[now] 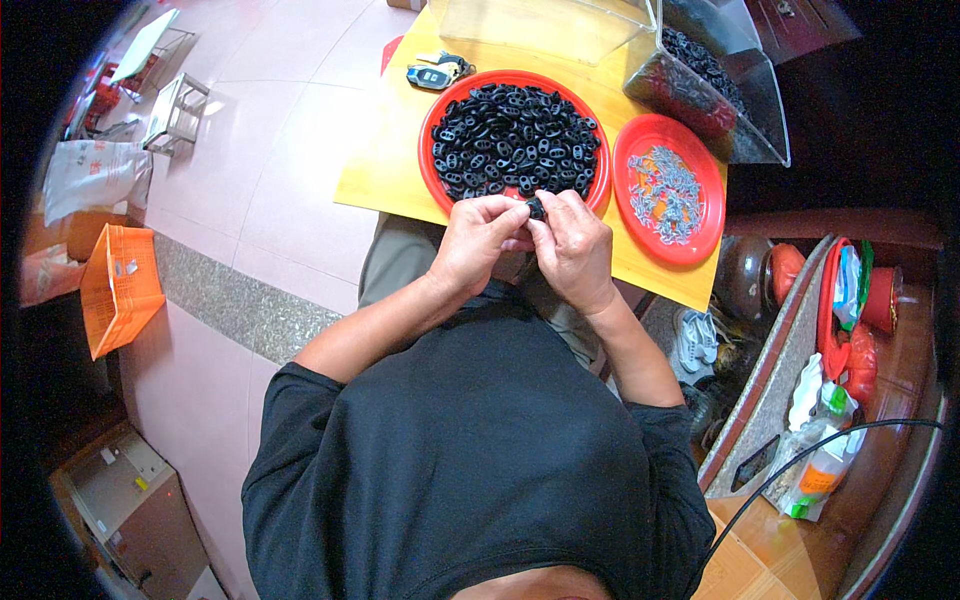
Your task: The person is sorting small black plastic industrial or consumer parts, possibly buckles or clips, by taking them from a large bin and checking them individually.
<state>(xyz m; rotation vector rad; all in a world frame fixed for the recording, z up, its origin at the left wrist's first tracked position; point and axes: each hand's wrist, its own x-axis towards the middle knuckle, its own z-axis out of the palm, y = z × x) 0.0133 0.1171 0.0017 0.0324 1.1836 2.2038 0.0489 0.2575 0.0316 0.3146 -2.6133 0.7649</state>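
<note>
A small black plastic piece [536, 208] is pinched between my two hands, just over the near rim of a round red tray [427, 150]. My left hand [478, 235] grips it from the left with thumb and forefinger. From the other side, my right hand [573, 240] closes on it with thumb and fingers. Many black oval pieces with holes [515, 135] fill the round tray. To its right, an oval red tray [702, 235] holds a loose pile of small grey metal-looking parts [668, 192]. Whether a grey part is between my fingers is hidden.
Both trays stand on a yellow tabletop [385, 165]. Behind them are a clear bin [550, 25] and another clear bin with dark pieces [765, 130]. Keys with a fob [432, 76] lie at the back left. An orange crate [125, 290] stands on the floor, left.
</note>
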